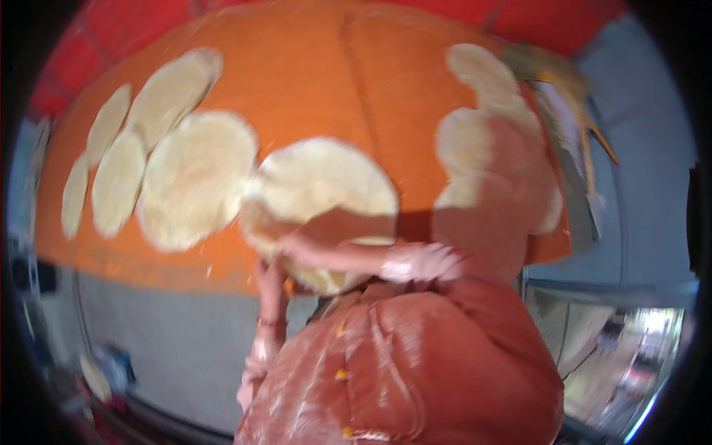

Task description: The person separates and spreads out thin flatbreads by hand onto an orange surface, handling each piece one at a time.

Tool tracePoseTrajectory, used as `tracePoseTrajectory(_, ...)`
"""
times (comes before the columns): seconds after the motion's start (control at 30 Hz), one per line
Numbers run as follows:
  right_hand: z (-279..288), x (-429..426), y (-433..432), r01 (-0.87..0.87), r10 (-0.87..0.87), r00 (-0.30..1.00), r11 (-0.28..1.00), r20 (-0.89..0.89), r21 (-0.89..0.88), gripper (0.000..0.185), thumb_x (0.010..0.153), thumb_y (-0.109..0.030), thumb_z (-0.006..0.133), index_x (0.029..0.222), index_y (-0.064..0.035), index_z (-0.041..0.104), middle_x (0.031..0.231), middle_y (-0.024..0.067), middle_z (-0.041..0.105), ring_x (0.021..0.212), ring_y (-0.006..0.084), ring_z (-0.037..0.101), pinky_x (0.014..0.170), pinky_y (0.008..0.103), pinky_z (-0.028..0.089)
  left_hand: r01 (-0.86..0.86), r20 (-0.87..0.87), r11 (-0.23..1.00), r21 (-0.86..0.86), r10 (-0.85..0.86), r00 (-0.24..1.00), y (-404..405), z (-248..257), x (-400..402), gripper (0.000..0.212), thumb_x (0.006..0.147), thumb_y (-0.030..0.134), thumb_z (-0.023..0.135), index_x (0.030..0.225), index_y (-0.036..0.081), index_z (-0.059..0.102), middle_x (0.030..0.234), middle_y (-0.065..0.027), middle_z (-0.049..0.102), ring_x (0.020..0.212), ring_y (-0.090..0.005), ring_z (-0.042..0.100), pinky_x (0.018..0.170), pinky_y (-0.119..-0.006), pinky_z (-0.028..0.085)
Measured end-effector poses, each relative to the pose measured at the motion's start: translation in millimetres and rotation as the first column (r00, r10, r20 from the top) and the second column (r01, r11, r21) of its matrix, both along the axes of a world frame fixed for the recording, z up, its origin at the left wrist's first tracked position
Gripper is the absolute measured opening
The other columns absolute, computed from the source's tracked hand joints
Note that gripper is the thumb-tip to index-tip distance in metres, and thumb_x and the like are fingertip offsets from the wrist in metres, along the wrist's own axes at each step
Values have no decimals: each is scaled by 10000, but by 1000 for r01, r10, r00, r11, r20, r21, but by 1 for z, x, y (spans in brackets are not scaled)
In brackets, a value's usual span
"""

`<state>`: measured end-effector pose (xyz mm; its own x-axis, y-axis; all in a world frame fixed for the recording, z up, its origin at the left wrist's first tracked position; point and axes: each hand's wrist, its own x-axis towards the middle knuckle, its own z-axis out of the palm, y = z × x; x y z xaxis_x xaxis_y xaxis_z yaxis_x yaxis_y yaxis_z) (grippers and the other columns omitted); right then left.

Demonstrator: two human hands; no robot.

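Observation:
A large, thin round of pale dough or flatbread [328, 172] lies before me at the near edge of an orange cloth, partly in my shadow. Its near part hangs towards my body and looks folded or lifted. My left hand [271, 278] comes up from below, with its fingers around the round's near left edge. Reaching across from the right, my right hand [295, 247] is over the same edge, close to the left one. Blur hides whether its fingers grip the round. My sleeves and red-brown garment [423, 356] bear whitish marks.
Several more pale rounds [197, 175] lie at left on the orange cloth [289, 72], and overlapping rounds [473, 139] at right. Beyond the right edge are a pale sheet-like item [562, 117] and a thin orange stick-like thing [603, 139]. Red material [550, 25] borders the far side.

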<state>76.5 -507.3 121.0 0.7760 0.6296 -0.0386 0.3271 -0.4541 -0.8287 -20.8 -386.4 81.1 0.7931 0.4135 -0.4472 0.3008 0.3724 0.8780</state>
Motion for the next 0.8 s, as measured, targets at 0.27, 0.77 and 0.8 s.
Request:
tracePoseTrajectory(0.27,165,258,-170,203,-230,970,946,79,251,229,781,-86,627,986,0,677,904,75,707,754,189,677,706,331,556,-157,18,970,-183,163,986,31,-47,-6,253,938,80,537,1172,-17,547,1090,-105,625,965,-198,608,799,-311,510)
tracePoseTrajectory(0.77,-131,361,-535,991,-714,128,72,-688,109,326,887,-201,536,1205,-266,510,1116,47,585,968,247,565,781,537,484,-193,89,969,-157,208,974,26,-28,-18,343,916,103,479,1230,-31,503,1160,-128,599,1049,-227,584,917,-366,479)
tracePoseTrajectory(0.8,-136,361,-538,999,-688,33,27,-725,19,334,905,-228,500,1225,-321,484,1148,35,581,988,254,560,773,561,474,-231,69,960,-158,244,967,23,-29,-17,360,904,115,482,1232,-31,503,1167,-128,594,1057,-230,575,925,-369,469)
